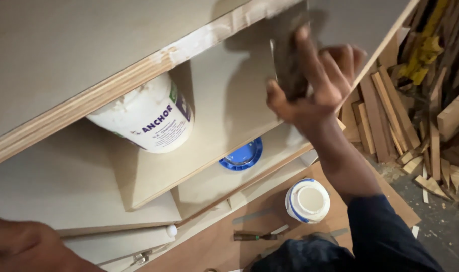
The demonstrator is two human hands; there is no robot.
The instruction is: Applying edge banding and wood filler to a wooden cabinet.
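The right hand point(317, 88) is clamped on a flat scraper point(289, 55) against the shelf board point(224, 95). The left hand point(22, 249) is blurred; I cannot tell its grip. A white tub point(148, 118) lies tilted inside the shelf, contents hidden; a small white jar point(307, 200) on the floor holds pale paste, its blue lid point(243, 156) nearby.

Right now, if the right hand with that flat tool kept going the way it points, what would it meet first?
Probably the pale plywood panel: the right hand presses a dark flat tool up against it, seemingly already touching, though blur hides the contact.
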